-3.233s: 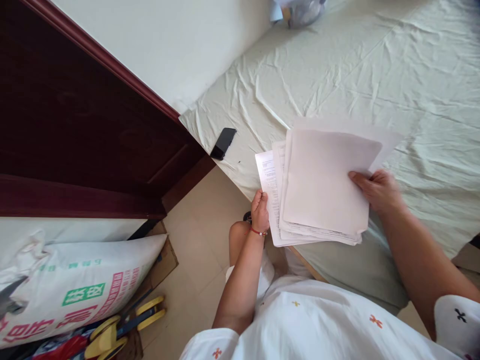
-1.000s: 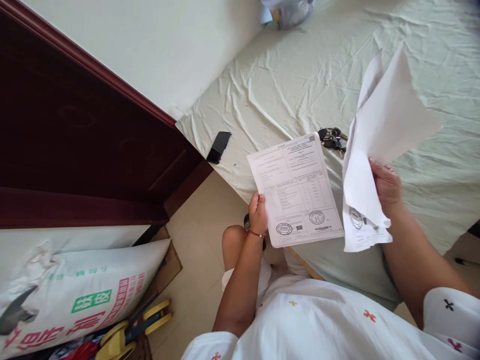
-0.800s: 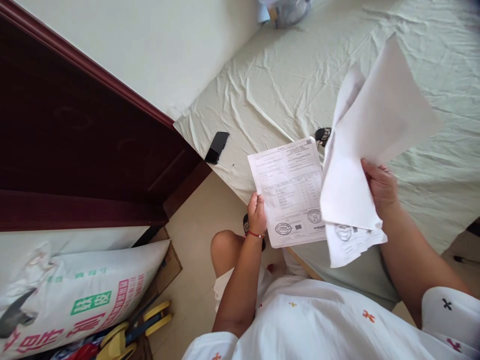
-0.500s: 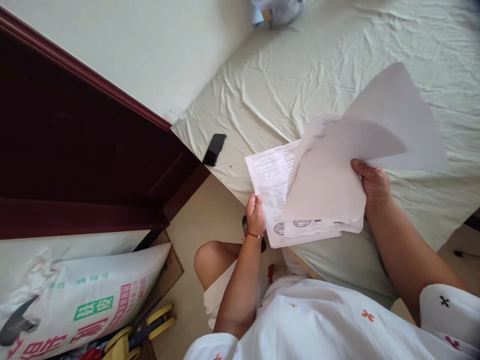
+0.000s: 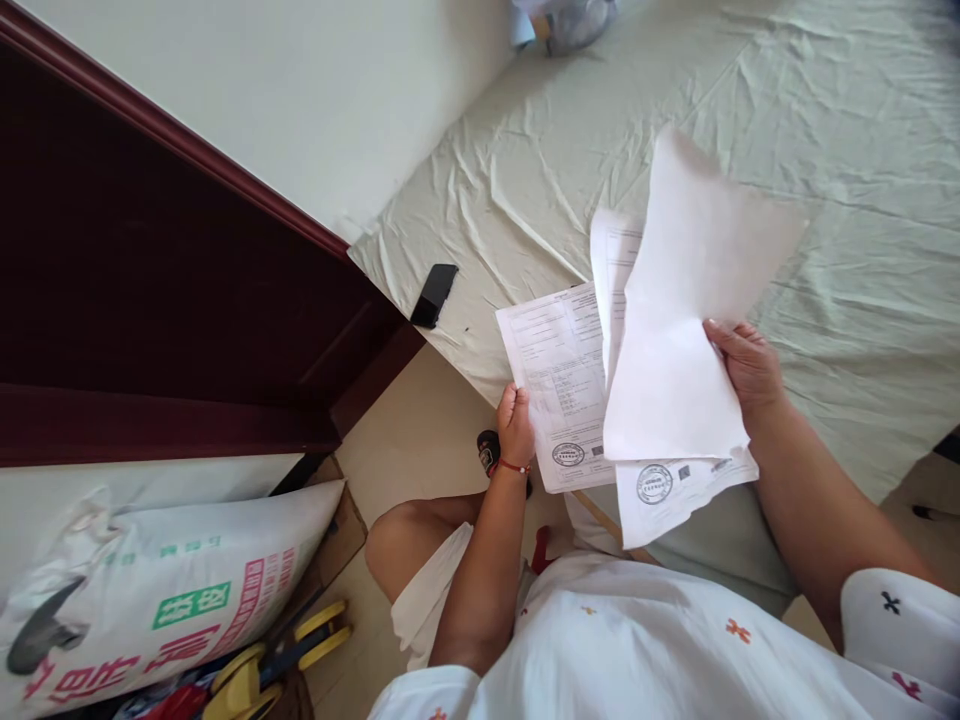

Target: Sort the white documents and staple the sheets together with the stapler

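My left hand (image 5: 516, 425) is closed on the left edge of a printed document (image 5: 559, 370), thumb on top, with a round black stamp near its lower corner. My right hand (image 5: 750, 365) grips several paper sheets (image 5: 682, 370) by their right side. The top sheet shows a blank face and its upper part bends upward. Beneath it, a printed page with a round stamp (image 5: 655, 485) sticks out at the bottom, and more print shows at the upper left. How many sheets each hand holds I cannot tell.
A black phone (image 5: 434, 296) lies near the corner of the bed's pale green sheet (image 5: 525, 190). A clear plastic bag (image 5: 577, 25) sits at the far edge. To the left are a dark red wooden panel (image 5: 150, 240), a white printed sack (image 5: 195, 590) and a yellow-wheeled object (image 5: 322, 635).
The papers in my right hand have come apart from the document in my left. The raised top sheet has swung left and more upright, and a stamped page now hangs lower.
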The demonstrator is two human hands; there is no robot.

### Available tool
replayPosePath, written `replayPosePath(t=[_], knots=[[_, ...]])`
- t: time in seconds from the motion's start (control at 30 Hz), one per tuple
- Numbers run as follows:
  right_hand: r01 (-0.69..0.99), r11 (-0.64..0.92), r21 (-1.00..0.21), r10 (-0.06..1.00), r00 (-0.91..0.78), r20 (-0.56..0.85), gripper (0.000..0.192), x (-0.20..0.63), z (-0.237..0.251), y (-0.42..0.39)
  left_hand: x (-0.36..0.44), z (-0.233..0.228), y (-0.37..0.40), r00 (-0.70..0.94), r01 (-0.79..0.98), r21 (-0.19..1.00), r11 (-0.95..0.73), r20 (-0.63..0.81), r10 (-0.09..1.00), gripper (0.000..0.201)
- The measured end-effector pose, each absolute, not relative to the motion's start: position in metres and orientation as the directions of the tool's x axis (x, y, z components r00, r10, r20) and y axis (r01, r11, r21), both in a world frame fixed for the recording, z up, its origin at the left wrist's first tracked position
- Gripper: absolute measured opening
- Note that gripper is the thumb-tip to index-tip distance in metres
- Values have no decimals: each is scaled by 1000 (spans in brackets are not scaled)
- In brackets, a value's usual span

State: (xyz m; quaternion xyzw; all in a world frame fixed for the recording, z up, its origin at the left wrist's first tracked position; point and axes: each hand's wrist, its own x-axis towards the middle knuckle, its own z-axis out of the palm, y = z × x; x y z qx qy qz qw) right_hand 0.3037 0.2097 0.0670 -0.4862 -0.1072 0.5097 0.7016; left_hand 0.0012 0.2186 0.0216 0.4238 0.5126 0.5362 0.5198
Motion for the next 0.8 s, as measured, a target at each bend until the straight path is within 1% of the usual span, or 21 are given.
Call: replayPosePath(t=[0.07, 0.23, 0.33, 0.43, 0.57, 0.67, 0.73, 0.8], knots=[[-613, 20, -790, 819, 463, -339, 30, 303, 64, 211, 3, 24, 218, -100, -137, 988, 71, -86, 991, 42], [-584, 24, -811, 837, 455, -303, 37, 304, 58, 211, 4, 28, 218, -109, -113, 991, 75, -88, 990, 42], [-561, -26, -828, 835, 443, -326, 35, 301, 60, 209, 2, 24, 218, -108, -130, 989, 76, -90, 990, 42], [-552, -66, -832, 845, 413, -341, 40, 295, 63, 207, -2, 19, 218, -121, -128, 988, 83, -98, 988, 43], [-519, -175, -837, 880, 298, -369, 39, 287, 59, 205, -7, 16, 217, -126, -66, 994, 87, -95, 987, 52], [-511, -226, -830, 876, 266, -402, 37, 285, 50, 205, -8, 18, 217, -104, -17, 998, 54, -55, 993, 50], [-487, -228, -843, 883, 261, -390, 34, 285, 45, 204, -7, 18, 217, -125, -12, 999, 40, -41, 991, 49], [-426, -202, -882, 905, 263, -334, 33, 286, 42, 204, -7, 17, 218, -146, -28, 999, 44, -48, 988, 50]])
